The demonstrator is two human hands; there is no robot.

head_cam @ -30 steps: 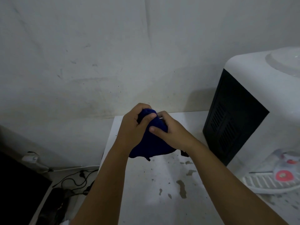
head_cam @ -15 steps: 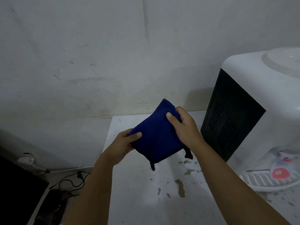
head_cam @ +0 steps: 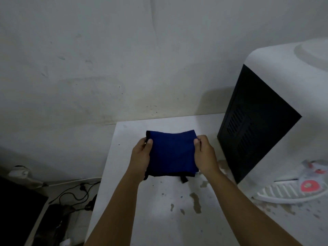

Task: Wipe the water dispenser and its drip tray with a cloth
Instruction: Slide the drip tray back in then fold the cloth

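Observation:
A dark blue cloth (head_cam: 172, 153) with black edging is held flat and folded above the white table (head_cam: 177, 219). My left hand (head_cam: 141, 155) grips its left edge and my right hand (head_cam: 205, 155) grips its right edge. The white water dispenser (head_cam: 284, 82) with a black vented side panel (head_cam: 252, 139) stands at the right. Its white slotted drip tray (head_cam: 280, 191) juts out at the lower right, below a tap with a red mark (head_cam: 308, 185).
The table's surface has chipped, stained patches. A grey wall runs behind it. Left of the table, low down, lie black cables (head_cam: 74, 192) and a dark object (head_cam: 17, 210). The table's left edge drops to the floor.
The cloth was bunched between both hands, then opened out. Now it is spread flat and level, one hand on each side, and has moved slightly left of the dispenser.

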